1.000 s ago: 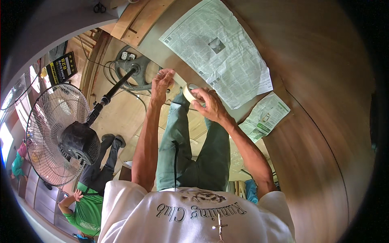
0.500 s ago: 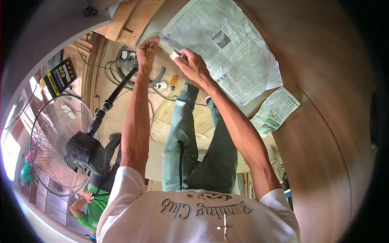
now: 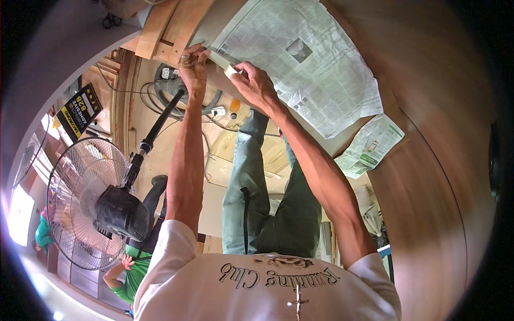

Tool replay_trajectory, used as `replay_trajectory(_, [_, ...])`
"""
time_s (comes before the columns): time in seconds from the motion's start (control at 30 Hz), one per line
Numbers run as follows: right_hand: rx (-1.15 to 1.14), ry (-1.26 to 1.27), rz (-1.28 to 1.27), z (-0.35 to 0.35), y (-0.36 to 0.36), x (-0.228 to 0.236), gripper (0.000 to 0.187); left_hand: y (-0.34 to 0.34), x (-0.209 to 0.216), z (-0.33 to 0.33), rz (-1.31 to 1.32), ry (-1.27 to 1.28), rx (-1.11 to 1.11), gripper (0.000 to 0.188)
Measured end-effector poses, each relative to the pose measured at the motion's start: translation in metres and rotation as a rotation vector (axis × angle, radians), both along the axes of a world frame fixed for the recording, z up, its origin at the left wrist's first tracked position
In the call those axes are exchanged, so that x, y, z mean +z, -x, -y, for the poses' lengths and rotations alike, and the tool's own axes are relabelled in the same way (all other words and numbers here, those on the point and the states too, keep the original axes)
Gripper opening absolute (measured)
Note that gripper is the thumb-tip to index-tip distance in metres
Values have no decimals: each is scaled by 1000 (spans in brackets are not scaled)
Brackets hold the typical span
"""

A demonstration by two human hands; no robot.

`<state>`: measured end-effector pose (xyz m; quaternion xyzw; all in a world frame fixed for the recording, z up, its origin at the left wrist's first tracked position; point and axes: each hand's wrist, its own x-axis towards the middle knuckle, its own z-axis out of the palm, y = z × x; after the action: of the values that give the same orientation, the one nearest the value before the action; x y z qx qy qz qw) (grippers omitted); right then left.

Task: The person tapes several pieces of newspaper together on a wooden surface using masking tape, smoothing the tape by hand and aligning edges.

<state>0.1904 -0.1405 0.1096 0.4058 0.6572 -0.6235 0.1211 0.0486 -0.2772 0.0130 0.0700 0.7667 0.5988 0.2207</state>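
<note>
My right hand (image 3: 254,85) is closed around a small, cream-coloured ring-shaped roll of tape (image 3: 231,70), held between thumb and fingers. My left hand (image 3: 194,67), with a ring on one finger, is pinched at the fingertips on the end of a narrow, pale strip of tape (image 3: 218,59) that runs across to the roll. Both hands are at the left edge of a large, creased grey-white printed newspaper sheet (image 3: 326,80), near its upper left corner; whether the strip touches the paper, I cannot tell. The sheet lies on a smooth brown panel (image 3: 428,214), and a smaller, wrinkled white-and-green printed paper piece (image 3: 370,147) lies just beside its lower end.

Beyond my left hand are light-brown wooden boards (image 3: 176,24). An orange bottle (image 3: 234,106) is on the floor between my forearms. To my left stands a black pedestal fan with a round wire cage (image 3: 80,214), and past it is another person in a green shirt (image 3: 140,275).
</note>
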Motion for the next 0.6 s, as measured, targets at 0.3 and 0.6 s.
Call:
replay_trajectory(0.3, [12,-33,27,-3,-5,-16,42,-9,2,-16,74,-36,11,22])
replay_trajectory(0.6, [8,-62,23,0,-1,-19,38,-6,-8,-13,38,7,49,22])
